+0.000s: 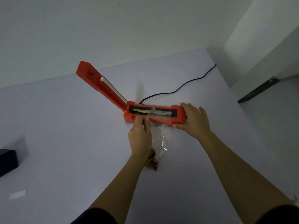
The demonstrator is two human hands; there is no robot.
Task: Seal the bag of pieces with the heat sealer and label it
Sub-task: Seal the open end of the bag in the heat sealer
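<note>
**A:** Where's the bag (159, 136) right now?

**B:** We see it lying flat on the table (64, 126). Its open mouth is laid across the sealing strip (163, 112) of the heat sealer (129, 117). The brown pieces (152, 162) are bunched at the near end, partly under the left forearm.

**A:** Sealer state?

**B:** The base sits on the table. The press arm (103, 83) is raised and tilted up and to the left, so nothing is clamped.

**A:** Hands?

**B:** The left hand (140, 133) pinches the bag's left edge at the front of the base, thumb and forefinger on the film. The right hand (194, 120) is spread over the right end of the base with its fingers straight. The thumb lies along the front face. It's touching the base, not gripping it.

**A:** Anything else on the bench?

**B:** A black power cord (178, 87) runs from the back of the sealer to the far right edge of the table. A white slip (17, 194) lies near left, well apart from the bag. A black box (8, 160) is at the left edge, cut off by the frame. We can't read anything on it.
</note>
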